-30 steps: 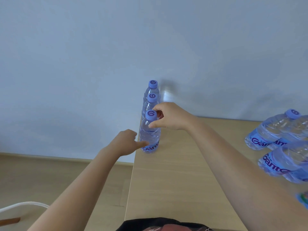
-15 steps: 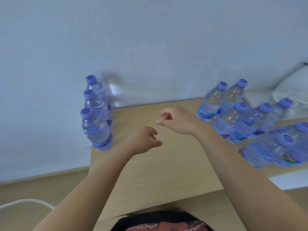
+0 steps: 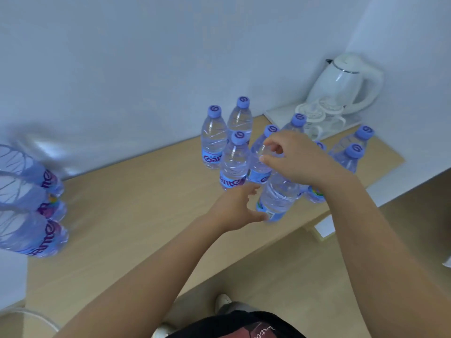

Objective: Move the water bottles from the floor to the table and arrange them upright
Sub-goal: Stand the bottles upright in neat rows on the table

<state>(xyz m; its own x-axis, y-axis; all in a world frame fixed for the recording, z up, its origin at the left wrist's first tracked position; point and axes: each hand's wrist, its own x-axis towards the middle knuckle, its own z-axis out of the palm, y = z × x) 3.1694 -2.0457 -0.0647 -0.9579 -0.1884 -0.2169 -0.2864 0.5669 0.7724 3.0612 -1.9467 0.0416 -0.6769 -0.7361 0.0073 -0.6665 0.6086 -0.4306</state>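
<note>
I saw my right hand (image 3: pixel 296 160) over the nearest clear plastic purple-capped water bottle (image 3: pixel 278 196), fingers curled, seemingly gripping its top. My left hand (image 3: pixel 235 209) touched its base with fingers spread.

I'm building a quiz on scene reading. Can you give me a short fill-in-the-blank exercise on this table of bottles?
1. The bottle caps are coloured ____.
2. The white kettle stands at the table's far ____ corner.
3. The bottles of the middle cluster all stand ____.
4. The left hand reaches toward the ____ of the nearest bottle.

Missing words: purple; right; upright; base
</note>
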